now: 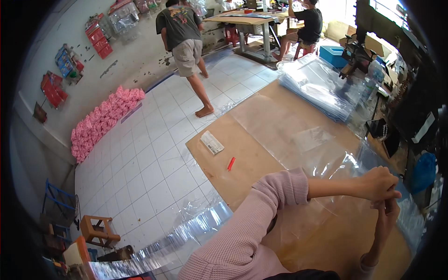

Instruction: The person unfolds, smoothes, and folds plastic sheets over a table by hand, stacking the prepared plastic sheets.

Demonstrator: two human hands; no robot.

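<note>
At the right side, my left hand [379, 182] reaches across and is closed, its fingers meeting those of my right hand [387, 213]. The right one is held upright just below it, with its fingers pressed together. What they pinch between them is too small to make out. Under and around both hands, clear plastic sheeting [322, 170] lies wrinkled and shiny over a brown board tabletop [217, 179]. Farther left on the board are a small red tool [231, 164], its kind unclear, and a flat whitish pack [212, 142].
A stack of clear plastic sheets [317, 88] lies on the board's far right, near a blue box [333, 56] and a dark machine [357, 51]. One person [182, 42] walks on the tiles; another [308, 28] sits. Pink bundles [105, 119] line the wall; a wooden stool [99, 229] stands left.
</note>
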